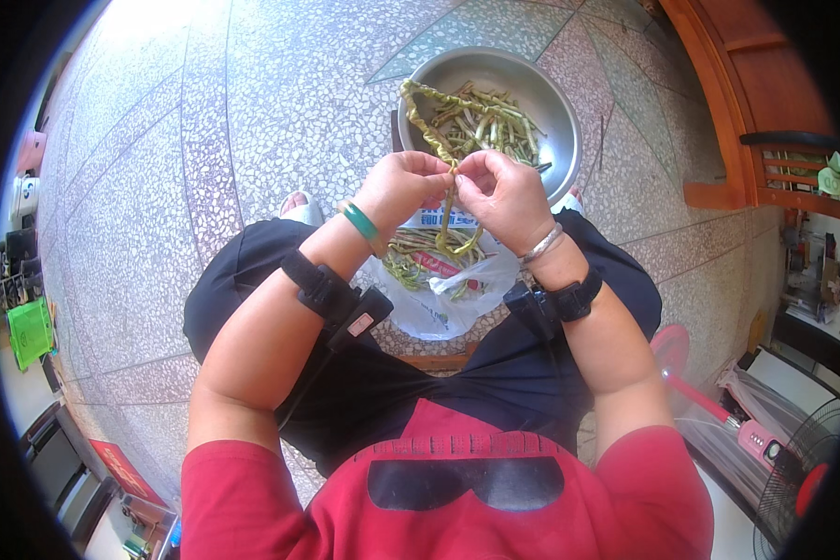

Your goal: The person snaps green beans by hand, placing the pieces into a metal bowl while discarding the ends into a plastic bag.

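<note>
Between the fingertips of my left hand (pixel 407 187) and my right hand (pixel 502 198) is a long, wrinkled yellow-green bean pod (pixel 427 126). One length of it loops up over the bowl and another hangs down below my fingers. Just beyond my hands stands a round metal bowl (pixel 563 105) with many short pieces of green bean (pixel 493 133) in it. Under my hands, between my knees, an open plastic bag (pixel 420 318) holds long thin beans (pixel 416 241) and something red with writing. My fingers partly cover the near side of the bowl.
Speckled terrazzo floor (pixel 301 91) surrounds the bowl. An orange wooden piece of furniture (pixel 724 140) stands at the right, with a black fan (pixel 798 476) and a pink-handled device (pixel 749 434) lower down. A green container (pixel 31 332) and other household items line the left edge.
</note>
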Available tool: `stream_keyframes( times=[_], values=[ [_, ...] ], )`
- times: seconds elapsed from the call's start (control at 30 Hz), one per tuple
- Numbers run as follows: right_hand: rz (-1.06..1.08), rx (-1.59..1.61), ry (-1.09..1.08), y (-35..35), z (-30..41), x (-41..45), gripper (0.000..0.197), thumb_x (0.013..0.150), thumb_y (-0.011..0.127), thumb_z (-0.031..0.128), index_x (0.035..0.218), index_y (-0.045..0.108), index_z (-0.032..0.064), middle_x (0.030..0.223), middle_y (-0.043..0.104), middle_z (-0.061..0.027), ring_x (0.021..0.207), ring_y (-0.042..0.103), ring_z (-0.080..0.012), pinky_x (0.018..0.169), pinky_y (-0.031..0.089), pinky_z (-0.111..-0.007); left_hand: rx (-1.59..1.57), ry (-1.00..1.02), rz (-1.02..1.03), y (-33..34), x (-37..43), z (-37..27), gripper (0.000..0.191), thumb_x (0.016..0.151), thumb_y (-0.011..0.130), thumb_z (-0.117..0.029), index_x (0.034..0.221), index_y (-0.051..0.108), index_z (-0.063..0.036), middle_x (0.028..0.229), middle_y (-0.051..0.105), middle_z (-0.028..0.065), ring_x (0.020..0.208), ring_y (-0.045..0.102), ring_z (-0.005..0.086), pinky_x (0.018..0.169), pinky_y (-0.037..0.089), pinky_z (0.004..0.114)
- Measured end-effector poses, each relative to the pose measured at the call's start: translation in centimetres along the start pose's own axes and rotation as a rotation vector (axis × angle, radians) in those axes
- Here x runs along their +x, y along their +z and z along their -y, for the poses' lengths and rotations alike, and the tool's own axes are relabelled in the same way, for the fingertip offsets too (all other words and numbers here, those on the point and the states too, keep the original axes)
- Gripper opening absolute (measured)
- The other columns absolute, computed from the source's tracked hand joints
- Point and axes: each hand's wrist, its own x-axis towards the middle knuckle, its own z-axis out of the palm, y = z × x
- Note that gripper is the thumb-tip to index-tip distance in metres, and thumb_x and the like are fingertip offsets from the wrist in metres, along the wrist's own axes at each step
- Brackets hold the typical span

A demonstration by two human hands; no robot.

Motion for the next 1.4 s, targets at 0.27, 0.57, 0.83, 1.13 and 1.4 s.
stream_keyframes(
  times=[0.27,0.57,0.83,1.13,1.4],
  values=[
    [0.011,0.139,0.044,0.2,-1.6,0.0,0.014,0.076,0.061,0.008,0.085,0.059,-0.0015,0.076,0.064,-0.0120,0.062,0.063,-0.0174,0.057,0.051,-0.026,-0.023,0.001,0.010,0.0,0.4,0.5,0.012,0.081,0.060,-0.010,0.091,0.057,-0.0034,0.081,0.059,0.0015,0.070,0.056,0.0091,0.064,0.047,0.021],
    [-0.043,-0.317,0.224,-2.2,-3.9,1.4,0.024,0.080,0.061,0.019,0.091,0.059,-0.0029,0.084,0.061,-0.0084,0.075,0.060,-0.0108,0.059,0.049,-0.023,-0.079,-0.025,0.058,0.1,0.0,0.0,0.009,0.082,0.059,-0.009,0.090,0.056,-0.0051,0.081,0.058,0.0010,0.072,0.055,0.0090,0.065,0.046,0.022],
    [0.255,0.669,0.640,-2.1,-1.3,1.4,0.021,0.081,0.062,0.021,0.094,0.062,0.0042,0.075,0.058,0.0021,0.065,0.054,-0.0045,0.057,0.045,-0.016,-0.017,-0.049,0.127,-0.1,-0.3,-0.2,0.014,0.082,0.060,-0.009,0.093,0.057,-0.0030,0.082,0.059,0.0020,0.072,0.055,0.0094,0.066,0.046,0.023],
    [0.272,0.593,0.574,-1.7,-0.9,1.1,0.021,0.081,0.062,0.017,0.093,0.061,-0.0006,0.078,0.062,-0.0048,0.064,0.059,-0.0084,0.060,0.049,-0.019,-0.125,-0.027,-0.008,-0.2,-0.2,-0.7,0.022,0.077,0.065,-0.008,0.094,0.058,0.0044,0.082,0.061,0.0074,0.070,0.060,0.0124,0.067,0.051,0.021],
    [0.295,0.582,0.525,-1.8,-0.4,0.9,0.021,0.081,0.061,0.013,0.093,0.059,-0.0039,0.079,0.063,-0.0080,0.068,0.062,-0.0116,0.062,0.051,-0.021,-0.134,0.026,-0.005,-0.4,-0.2,-0.2,0.021,0.076,0.065,-0.007,0.091,0.060,0.0062,0.080,0.063,0.0095,0.070,0.061,0.0131,0.065,0.051,0.022]
  ],
)
